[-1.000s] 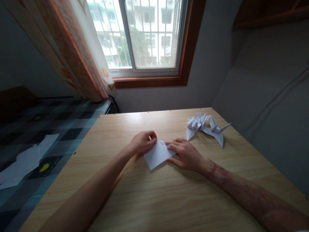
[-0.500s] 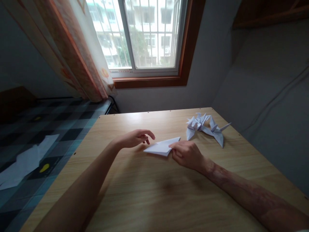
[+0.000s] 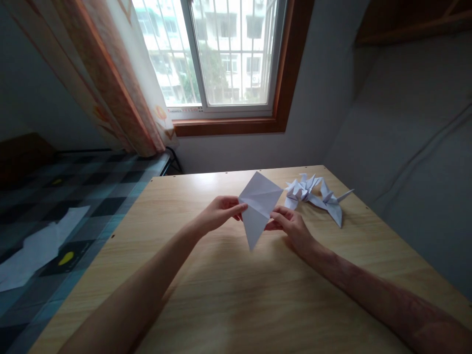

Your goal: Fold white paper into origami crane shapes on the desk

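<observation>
Between my hands a folded sheet of white paper (image 3: 260, 194) is held up over the wooden table (image 3: 221, 295). It has a square upper part, a crease across the middle and a narrow point hanging down. My left hand (image 3: 225, 211) pinches its left corner, thumb in front and fingers behind. At the right edge, my right hand (image 3: 287, 221) has its fingertips closed on the paper. Several white folded paper cranes (image 3: 304, 189) sit in a cluster on the table, just beyond my right hand and partly overlapping one another.
Left of the table is a bed with a checked cover (image 3: 121, 196), on which loose white papers (image 3: 40, 246) lie. A window (image 3: 232, 54) with a curtain (image 3: 110, 73) is ahead. A wooden shelf (image 3: 413, 29) juts out at the upper right.
The folded paper has come up off the table and now shows a square part above a point. My left hand, earlier apart from it, now grips its left corner.
</observation>
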Demonstrator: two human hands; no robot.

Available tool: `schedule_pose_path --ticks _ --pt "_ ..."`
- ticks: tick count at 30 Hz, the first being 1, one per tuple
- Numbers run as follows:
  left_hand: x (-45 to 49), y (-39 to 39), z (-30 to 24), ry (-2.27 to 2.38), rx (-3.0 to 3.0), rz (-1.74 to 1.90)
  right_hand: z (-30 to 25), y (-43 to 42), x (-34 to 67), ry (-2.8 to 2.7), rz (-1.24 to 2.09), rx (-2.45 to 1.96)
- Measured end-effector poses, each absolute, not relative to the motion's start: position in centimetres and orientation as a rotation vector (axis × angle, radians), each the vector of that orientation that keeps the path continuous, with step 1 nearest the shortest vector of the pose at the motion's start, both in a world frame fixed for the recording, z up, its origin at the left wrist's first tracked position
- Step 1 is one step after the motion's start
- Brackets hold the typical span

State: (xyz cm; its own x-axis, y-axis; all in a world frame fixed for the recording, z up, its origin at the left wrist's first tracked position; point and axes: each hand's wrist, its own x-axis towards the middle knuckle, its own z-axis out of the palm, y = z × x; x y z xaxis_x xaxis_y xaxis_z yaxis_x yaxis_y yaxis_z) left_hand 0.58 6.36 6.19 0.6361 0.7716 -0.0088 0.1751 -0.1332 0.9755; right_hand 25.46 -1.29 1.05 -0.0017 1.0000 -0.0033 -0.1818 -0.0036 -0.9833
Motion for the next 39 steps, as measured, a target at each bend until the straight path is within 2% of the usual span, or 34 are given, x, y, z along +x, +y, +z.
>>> schedule_pose_path --ticks 6,9,14,17,23,28,34,39 --pt "-0.3 7.1 4.6 0.916 1.601 0.236 0.7 -0.2 26.2 -1.04 1.283 -1.083" --pt "-0.7 7.1 4.1 1.02 1.639 0.164 -0.5 0.4 26.6 -1.126 1.206 -1.162" --pt "-0.7 7.0 4.0 1.258 1.995 0.334 -1.5 0.0 27.0 -1.615 0.762 -1.355" --pt "-0.1 6.6 3.4 1.236 2.139 0.407 -1.4 0.0 27.2 -1.763 0.487 -1.405" --pt "1.7 4.9 0.9 1.392 2.377 0.621 -1.6 0.4 27.6 -1.849 0.41 -1.369" --pt "2.1 4.5 0.2 1.179 2.81 0.657 -1.3 -0.4 27.3 -2.028 0.302 -1.225" --pt "1.0 5.6 0.6 0.943 2.757 0.648 -0.6 -1.4 26.8 -2.284 0.157 -1.111" --pt "0.6 6.1 0.2 0.956 2.779 0.686 -0.8 -1.4 27.1 -2.399 0.093 -1.087"
